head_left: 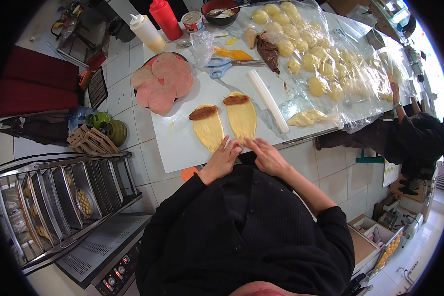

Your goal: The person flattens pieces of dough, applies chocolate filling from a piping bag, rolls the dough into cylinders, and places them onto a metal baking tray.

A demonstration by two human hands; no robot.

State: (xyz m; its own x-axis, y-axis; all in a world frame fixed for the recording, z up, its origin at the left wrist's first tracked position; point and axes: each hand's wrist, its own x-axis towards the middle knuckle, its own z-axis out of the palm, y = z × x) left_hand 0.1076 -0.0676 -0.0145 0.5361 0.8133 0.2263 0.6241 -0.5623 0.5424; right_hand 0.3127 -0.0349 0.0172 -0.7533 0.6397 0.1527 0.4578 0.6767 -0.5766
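Observation:
Two flattened pieces of yellow dough lie side by side on the white table, each with a reddish-brown, sausage-like filling across its far end. At the near tip of the right dough piece [242,121], my left hand [223,159] and my right hand [267,157] come together, fingertips closed on its edge. The left dough piece [208,133] lies just beyond my left hand, its filling [203,113] bare on top. Another filling [236,100] tops the right piece. To the right of the dough rests a white rolling pin [267,100].
Sliced pink meat [164,81] fills a plate at the left. Blue-handled scissors [227,65], a red squeeze bottle [166,19] and a white one [148,33] are farther back. Dough balls [311,61] sit under plastic. A tray rack [66,200] stands left; another person [394,130] is right.

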